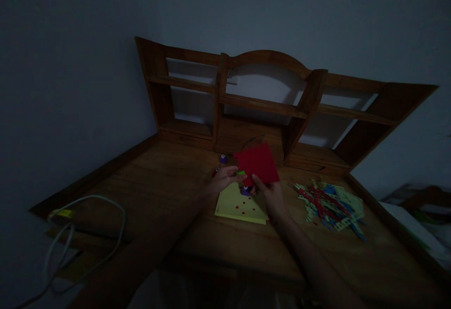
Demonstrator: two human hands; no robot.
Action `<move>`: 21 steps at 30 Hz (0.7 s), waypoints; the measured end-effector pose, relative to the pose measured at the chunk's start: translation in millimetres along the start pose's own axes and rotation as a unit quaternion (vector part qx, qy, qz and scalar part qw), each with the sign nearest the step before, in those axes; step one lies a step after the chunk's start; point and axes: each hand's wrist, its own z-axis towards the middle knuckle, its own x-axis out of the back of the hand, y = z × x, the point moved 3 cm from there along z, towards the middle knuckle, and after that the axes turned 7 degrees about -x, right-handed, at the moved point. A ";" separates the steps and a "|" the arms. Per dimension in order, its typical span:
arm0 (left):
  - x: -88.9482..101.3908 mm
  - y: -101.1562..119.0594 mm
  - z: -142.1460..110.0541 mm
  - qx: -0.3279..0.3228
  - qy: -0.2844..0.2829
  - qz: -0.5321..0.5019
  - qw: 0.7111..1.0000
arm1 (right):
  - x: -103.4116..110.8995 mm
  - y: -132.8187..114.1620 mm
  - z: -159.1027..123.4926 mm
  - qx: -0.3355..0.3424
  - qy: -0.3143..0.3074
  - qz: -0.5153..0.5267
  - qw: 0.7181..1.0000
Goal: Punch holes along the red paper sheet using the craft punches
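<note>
My right hand grips the lower edge of a flat red panel, thumb on its face, tilted up above the desk. My left hand pinches a small bright green piece close to the panel's left side. Below both hands lies a pale yellow sheet or board with several small red bits on it. A purple piece with an eye shows between the hands; whether it is held I cannot tell. Beyond my left hand are another purple eyed piece and a red one, partly hidden.
A loose pile of red, blue and pale green plastic strips lies on the right of the wooden desk. A wooden shelf unit stands along the back. A white cable loops over the left front edge. The room is dim.
</note>
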 end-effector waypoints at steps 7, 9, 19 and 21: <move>1.3 4.8 0.2 -0.002 -0.004 -0.030 1.000 | 6.1 -3.3 1.5 0.010 0.026 0.011 1.000; 4.9 3.5 2.8 -0.006 0.014 -0.046 0.999 | 7.7 -2.9 2.7 0.013 0.038 0.019 0.999; 9.3 -3.4 5.6 -0.008 0.019 -0.097 0.995 | 11.5 4.8 5.7 0.005 0.037 0.051 0.998; 7.2 -2.6 4.7 0.002 0.021 -0.097 0.995 | 11.6 5.5 5.8 0.005 0.040 0.052 0.998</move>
